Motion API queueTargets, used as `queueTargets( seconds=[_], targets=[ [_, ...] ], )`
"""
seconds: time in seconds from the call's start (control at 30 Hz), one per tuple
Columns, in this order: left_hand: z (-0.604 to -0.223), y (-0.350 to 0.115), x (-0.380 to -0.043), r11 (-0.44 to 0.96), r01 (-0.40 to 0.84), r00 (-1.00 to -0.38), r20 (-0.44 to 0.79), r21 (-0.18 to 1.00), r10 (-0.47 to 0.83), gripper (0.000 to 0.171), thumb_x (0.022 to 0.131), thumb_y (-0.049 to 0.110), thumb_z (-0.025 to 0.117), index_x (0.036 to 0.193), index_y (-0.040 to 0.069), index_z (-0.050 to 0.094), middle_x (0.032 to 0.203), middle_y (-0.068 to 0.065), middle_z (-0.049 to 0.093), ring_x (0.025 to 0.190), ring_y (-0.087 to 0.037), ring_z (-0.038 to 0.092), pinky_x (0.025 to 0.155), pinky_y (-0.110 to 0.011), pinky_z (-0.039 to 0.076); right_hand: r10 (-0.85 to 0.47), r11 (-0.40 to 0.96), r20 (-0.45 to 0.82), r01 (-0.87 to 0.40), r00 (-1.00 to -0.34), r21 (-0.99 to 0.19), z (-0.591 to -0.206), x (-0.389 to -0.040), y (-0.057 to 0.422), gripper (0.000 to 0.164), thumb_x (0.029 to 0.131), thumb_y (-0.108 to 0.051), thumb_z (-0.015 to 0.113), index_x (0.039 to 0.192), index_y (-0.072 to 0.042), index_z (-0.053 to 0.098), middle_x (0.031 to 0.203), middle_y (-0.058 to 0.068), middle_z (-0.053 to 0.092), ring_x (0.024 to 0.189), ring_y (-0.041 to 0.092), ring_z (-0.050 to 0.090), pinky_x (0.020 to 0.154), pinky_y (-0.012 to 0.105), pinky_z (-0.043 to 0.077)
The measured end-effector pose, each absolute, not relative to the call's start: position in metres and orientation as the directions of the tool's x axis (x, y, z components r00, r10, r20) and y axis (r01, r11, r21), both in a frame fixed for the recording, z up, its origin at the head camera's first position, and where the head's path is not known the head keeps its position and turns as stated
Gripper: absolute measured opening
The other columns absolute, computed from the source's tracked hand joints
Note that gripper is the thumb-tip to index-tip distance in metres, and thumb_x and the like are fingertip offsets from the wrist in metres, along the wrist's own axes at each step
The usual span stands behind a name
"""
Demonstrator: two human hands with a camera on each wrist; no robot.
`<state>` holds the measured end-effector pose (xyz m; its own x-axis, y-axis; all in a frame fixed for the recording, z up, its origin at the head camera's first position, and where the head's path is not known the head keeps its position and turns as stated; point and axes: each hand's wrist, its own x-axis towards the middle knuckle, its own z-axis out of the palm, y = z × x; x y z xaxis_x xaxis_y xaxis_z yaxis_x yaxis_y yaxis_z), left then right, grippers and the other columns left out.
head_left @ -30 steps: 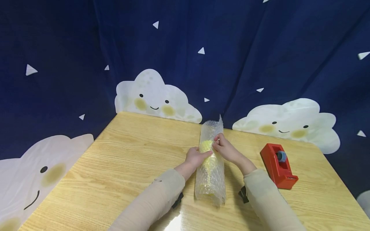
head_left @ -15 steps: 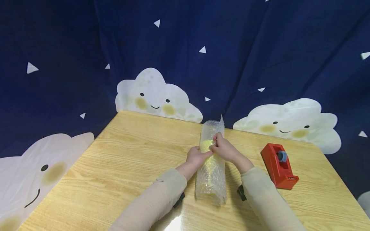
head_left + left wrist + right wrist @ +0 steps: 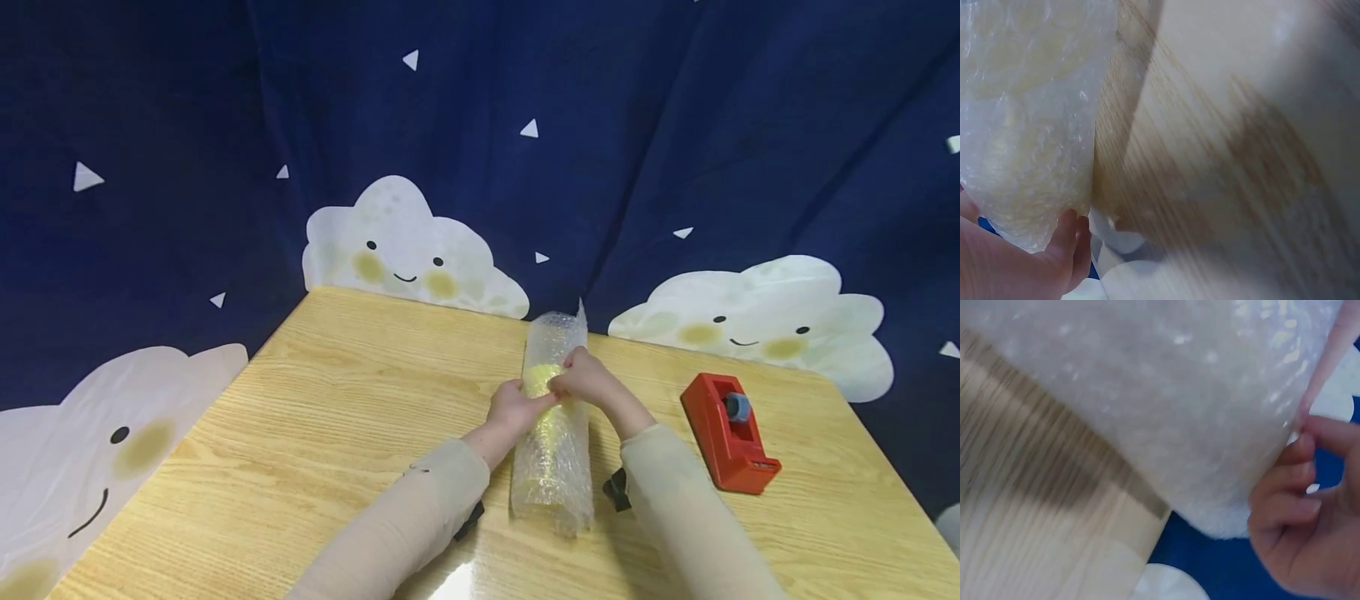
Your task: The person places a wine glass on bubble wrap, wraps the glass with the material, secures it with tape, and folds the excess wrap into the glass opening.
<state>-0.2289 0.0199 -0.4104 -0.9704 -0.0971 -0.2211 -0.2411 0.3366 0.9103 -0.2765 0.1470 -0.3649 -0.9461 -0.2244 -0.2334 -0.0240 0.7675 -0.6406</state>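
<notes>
A roll of bubble wrap lies lengthwise on the table, with something yellow showing through its layers. My left hand holds it from the left side, thumb laid across the top; in the left wrist view, fingers curve against the wrap. On the other side, my right hand pinches the wrap's edge between thumb and fingertips, right beside the left thumb. The right wrist view shows its other fingers curled in. Just what lies in that pinch I cannot tell.
A red tape dispenser with a blue-cored tape roll stands to the right on the wooden table. Behind the far table edge hangs a dark blue curtain printed with clouds and triangles.
My right hand has moved slightly left over the roll, closer to the left thumb, and its fingers have turned downward. The left hand keeps its hold, and the roll stays in place.
</notes>
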Motion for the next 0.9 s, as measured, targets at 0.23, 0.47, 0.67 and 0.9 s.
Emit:
queueTargets(
  seconds=[0.23,0.47,0.67,0.9],
  targets=[
    [-0.408,0.02,-0.229,0.34,-0.254,-0.967,-0.234,0.906,-0.098,0.069,0.078,0.038,0.073,0.127,-0.006,0.051,0.125,-0.02,0.057,0.111,-0.028,0.056,0.096,-0.039,0.046,-0.395,0.612,-0.283,-0.021,-0.874,-0.791,-0.366,-0.282,0.163,0.024,0.076,-0.004,0.048,0.057,-0.012,0.035,0.047,-0.006,0.039,0.041,0.004,0.029,0.042,0.019,0.022],
    [-0.407,0.022,-0.228,0.348,-0.258,-0.966,-0.238,0.901,-0.099,0.071,0.078,0.037,0.073,0.129,-0.006,0.049,0.128,-0.022,0.055,0.116,-0.03,0.054,0.098,-0.04,0.045,-0.336,0.656,-0.298,0.005,-0.894,-0.755,-0.366,-0.28,0.16,0.019,0.073,0.0,0.05,0.076,-0.008,0.033,0.052,-0.004,0.042,0.045,0.006,0.031,0.043,0.019,0.024],
    [-0.407,0.022,-0.228,0.357,-0.24,-0.971,-0.22,0.903,-0.096,0.076,0.078,0.037,0.073,0.132,-0.009,0.045,0.133,-0.024,0.05,0.123,-0.034,0.05,0.103,-0.041,0.041,-0.24,0.808,-0.218,-0.07,-0.946,-0.585,-0.36,-0.275,0.151,0.035,0.066,-0.003,0.056,0.096,0.005,0.039,0.066,0.003,0.049,0.062,0.016,0.043,0.054,0.023,0.035],
    [-0.406,0.021,-0.227,0.343,-0.269,-0.963,-0.253,0.9,-0.091,0.076,0.079,0.039,0.072,0.133,-0.005,0.045,0.134,-0.022,0.05,0.122,-0.032,0.05,0.102,-0.042,0.042,-0.291,0.687,-0.312,0.029,-0.904,-0.726,-0.366,-0.277,0.164,0.025,0.078,-0.007,0.053,0.095,-0.002,0.034,0.062,-0.001,0.048,0.051,0.009,0.036,0.047,0.021,0.03]
  ],
)
